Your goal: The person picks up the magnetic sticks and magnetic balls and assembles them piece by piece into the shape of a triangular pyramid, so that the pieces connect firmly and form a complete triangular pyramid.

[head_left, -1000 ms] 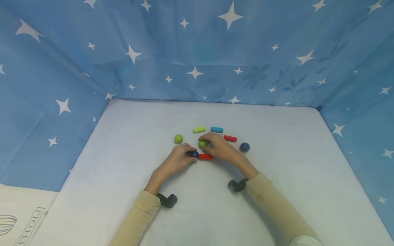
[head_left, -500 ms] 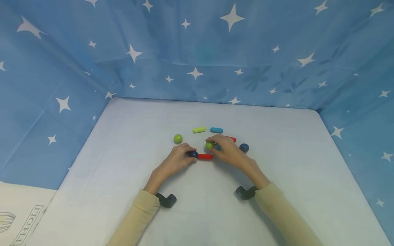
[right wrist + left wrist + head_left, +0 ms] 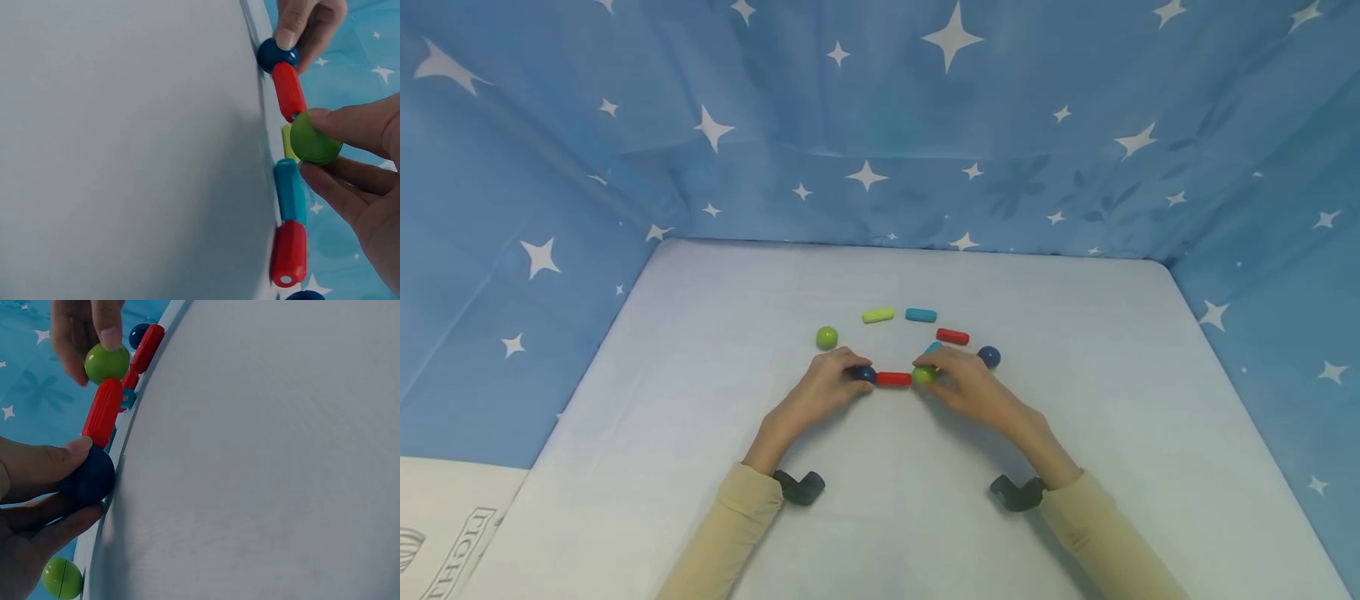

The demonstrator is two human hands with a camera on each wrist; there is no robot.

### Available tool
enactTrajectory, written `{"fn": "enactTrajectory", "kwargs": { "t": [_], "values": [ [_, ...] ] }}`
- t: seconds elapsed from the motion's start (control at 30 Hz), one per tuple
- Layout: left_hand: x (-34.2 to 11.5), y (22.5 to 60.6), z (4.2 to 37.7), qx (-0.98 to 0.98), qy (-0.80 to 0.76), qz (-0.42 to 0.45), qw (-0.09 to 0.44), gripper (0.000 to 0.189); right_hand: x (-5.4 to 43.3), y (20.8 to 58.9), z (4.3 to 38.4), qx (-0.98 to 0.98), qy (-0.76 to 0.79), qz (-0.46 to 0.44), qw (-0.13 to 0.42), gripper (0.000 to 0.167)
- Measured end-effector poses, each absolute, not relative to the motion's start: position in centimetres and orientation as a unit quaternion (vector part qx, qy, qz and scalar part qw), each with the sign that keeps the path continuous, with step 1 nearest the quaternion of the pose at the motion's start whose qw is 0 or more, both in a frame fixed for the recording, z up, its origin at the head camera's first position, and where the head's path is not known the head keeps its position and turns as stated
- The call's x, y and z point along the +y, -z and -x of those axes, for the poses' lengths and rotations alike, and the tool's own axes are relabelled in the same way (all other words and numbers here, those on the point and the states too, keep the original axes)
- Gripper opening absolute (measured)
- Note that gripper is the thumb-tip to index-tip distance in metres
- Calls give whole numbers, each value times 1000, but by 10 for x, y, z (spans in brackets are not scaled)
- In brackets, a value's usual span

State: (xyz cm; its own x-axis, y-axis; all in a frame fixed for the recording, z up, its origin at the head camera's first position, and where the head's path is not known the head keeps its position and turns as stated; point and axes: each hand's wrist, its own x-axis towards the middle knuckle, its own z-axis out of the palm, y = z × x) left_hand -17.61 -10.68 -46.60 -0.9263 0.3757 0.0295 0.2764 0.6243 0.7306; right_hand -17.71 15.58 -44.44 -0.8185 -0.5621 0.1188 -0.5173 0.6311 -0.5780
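My left hand (image 3: 827,385) pinches a dark blue ball (image 3: 90,478) between thumb and fingers. Against that ball stands one end of a red rod (image 3: 893,379). At the rod's other end, a green ball (image 3: 923,375) is pinched by my right hand (image 3: 973,387); in the right wrist view the green ball (image 3: 315,140) meets the red rod (image 3: 289,90). A blue rod (image 3: 933,347) shows just behind the right fingers, its near end hidden; I cannot tell whether it is joined to the green ball.
Beyond the hands lie a second green ball (image 3: 827,337), a yellow-green rod (image 3: 877,315), another blue rod (image 3: 921,315), a red rod (image 3: 952,336) and a dark blue ball (image 3: 988,357). They rest on a white table (image 3: 737,283). A blue star-patterned curtain (image 3: 880,125) surrounds its far sides.
The right hand has carried the green ball rightward and toward me, to the right end of the red rod. The blue rod beside it has moved along. My left hand has stayed nearly still.
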Motion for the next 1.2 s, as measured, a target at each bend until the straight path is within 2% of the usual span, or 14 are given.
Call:
{"fn": "enactTrajectory", "kwargs": {
  "t": [0.8,1.0,1.2],
  "values": [
    [-99,468,190,893,-431,-118,55,32,141,450,161,883,324,320,108,36],
    [-99,470,189,890,-437,-123,51,32,150,447,178,913,301,270,61,32],
    [-98,470,190,890,-434,-131,46,32,157,451,200,923,246,296,7,30]
  ]
}}
